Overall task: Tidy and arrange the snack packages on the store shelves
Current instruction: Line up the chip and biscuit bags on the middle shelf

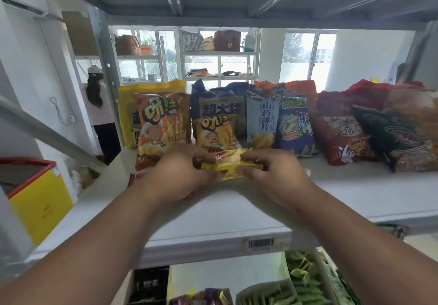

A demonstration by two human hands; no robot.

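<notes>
Both hands are gripping a small yellow snack packet [231, 163] over the white shelf [331, 193]: the left hand [182, 174] is pinching its left end, the right hand [272, 174] its right end. Just beyond the fingers, an orange chip bag [161, 124], a small yellow bag [214, 131] and a blue bag [295, 124] are standing upright.

Beyond the shelving, a second rack [219, 53] stands against bright windows [308, 55]. Its upper tier carries a brown bag [227, 40], a checked bag [191, 41] and another brown bag [126, 44] to the left. At far left a person with a long ponytail [94, 91] stands facing away, beside a white wall. Nearer, low on the left, sits a yellow bin with a red rim [40, 200]. An air conditioner [23, 3] hangs high on the left wall.
</notes>
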